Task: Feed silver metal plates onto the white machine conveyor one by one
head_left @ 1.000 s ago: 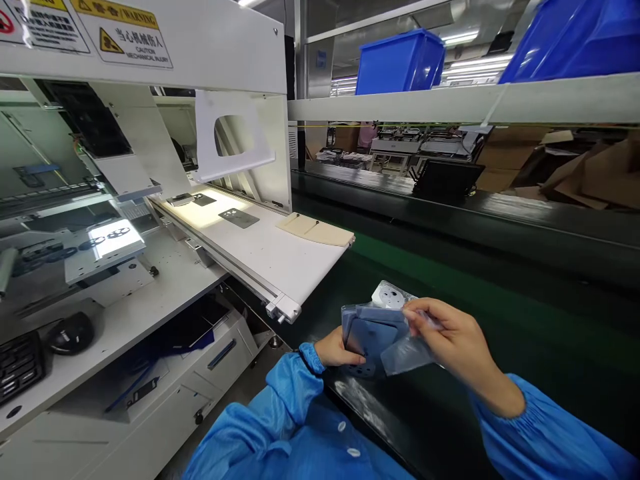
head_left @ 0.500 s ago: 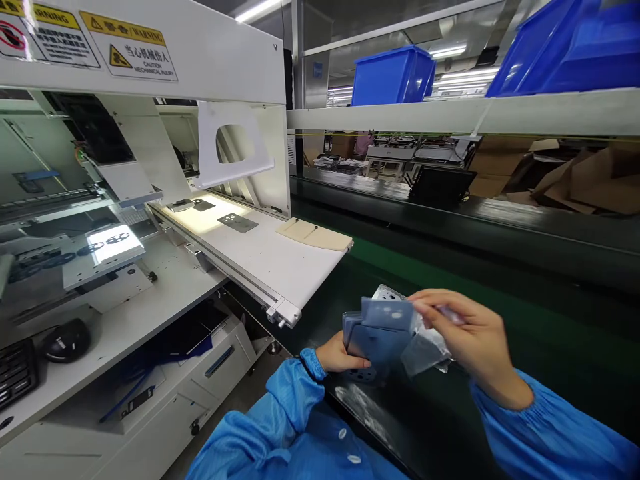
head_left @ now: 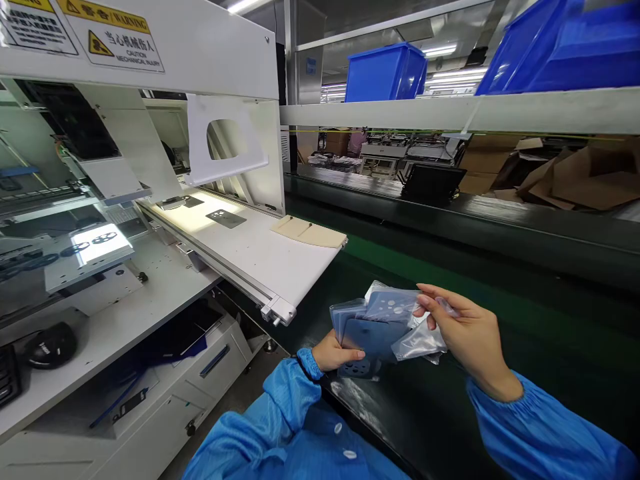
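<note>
My left hand [head_left: 331, 353] is closed round the lower edge of a stack of thin blue-grey plates [head_left: 367, 333] with round holes, held upright over the dark conveyor [head_left: 500, 313]. My right hand [head_left: 470, 337] pinches clear plastic film [head_left: 419, 340] at the stack's right side, and a topmost plate [head_left: 393, 305] leans against its fingers. Both arms wear blue sleeves. A white machine belt [head_left: 260, 250] to the left carries a dark flat plate [head_left: 226, 218] and a second one [head_left: 193, 201] further in.
A beige pad [head_left: 309, 233] lies at the white belt's end. The machine housing [head_left: 150, 40] bears warning labels. A black mouse [head_left: 47, 345] sits on the lower shelf. Blue bins [head_left: 383, 72] stand on the overhead shelf, with cardboard [head_left: 575, 177] behind the far conveyor.
The top plate has tipped back against my right fingers, and the film has been drawn right and down. The view has shifted slightly right.
</note>
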A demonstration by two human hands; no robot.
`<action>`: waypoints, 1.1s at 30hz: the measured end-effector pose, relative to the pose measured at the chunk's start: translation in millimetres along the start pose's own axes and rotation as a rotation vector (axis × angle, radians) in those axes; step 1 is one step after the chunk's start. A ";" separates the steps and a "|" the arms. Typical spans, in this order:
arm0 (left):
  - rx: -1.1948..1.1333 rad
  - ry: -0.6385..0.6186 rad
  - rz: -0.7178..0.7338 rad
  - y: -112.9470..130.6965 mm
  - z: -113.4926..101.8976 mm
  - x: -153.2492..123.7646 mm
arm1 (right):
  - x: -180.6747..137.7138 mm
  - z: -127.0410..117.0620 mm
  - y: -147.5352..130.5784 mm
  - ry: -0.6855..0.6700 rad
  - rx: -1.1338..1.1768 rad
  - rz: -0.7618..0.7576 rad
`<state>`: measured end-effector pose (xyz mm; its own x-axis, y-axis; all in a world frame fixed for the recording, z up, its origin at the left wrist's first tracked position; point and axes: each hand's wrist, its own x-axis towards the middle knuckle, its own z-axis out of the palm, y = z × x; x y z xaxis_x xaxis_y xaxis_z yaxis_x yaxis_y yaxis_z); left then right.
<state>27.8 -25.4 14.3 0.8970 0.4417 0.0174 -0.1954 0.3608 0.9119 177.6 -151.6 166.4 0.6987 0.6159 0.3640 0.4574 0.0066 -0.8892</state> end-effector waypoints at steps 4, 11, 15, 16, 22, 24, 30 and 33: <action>0.042 -0.004 -0.001 3.1 2.4 -1.0 | 0.6 -12.1 8.4 0.028 -0.030 0.006; 0.099 0.012 -0.001 4.4 3.7 -1.0 | 20.1 -27.7 -4.5 -0.283 -0.384 -0.297; 0.101 0.038 -0.010 1.1 2.2 -2.4 | 24.1 -30.9 -4.8 -0.293 -0.306 -0.172; 0.107 0.040 -0.005 0.2 1.7 -2.6 | 23.7 -32.0 -3.2 -0.259 -0.285 -0.153; 0.116 0.087 0.042 -2.8 1.5 -2.9 | 13.3 -35.9 -3.4 -0.102 -0.280 -0.184; 0.111 0.090 0.046 -3.1 2.2 -3.1 | 10.7 -36.6 -7.8 -0.127 -0.302 -0.148; 0.104 0.081 0.031 -2.6 2.6 -4.9 | 15.4 -46.2 -11.6 -0.297 -0.216 0.058; 0.097 0.077 0.029 -2.1 1.9 -5.4 | 18.5 -48.9 -10.8 -0.416 -0.250 0.036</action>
<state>24.1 -30.0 13.1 0.8575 0.5142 0.0160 -0.1780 0.2673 0.9470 212.5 -178.7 196.3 0.4604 0.8754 0.1472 0.5911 -0.1786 -0.7865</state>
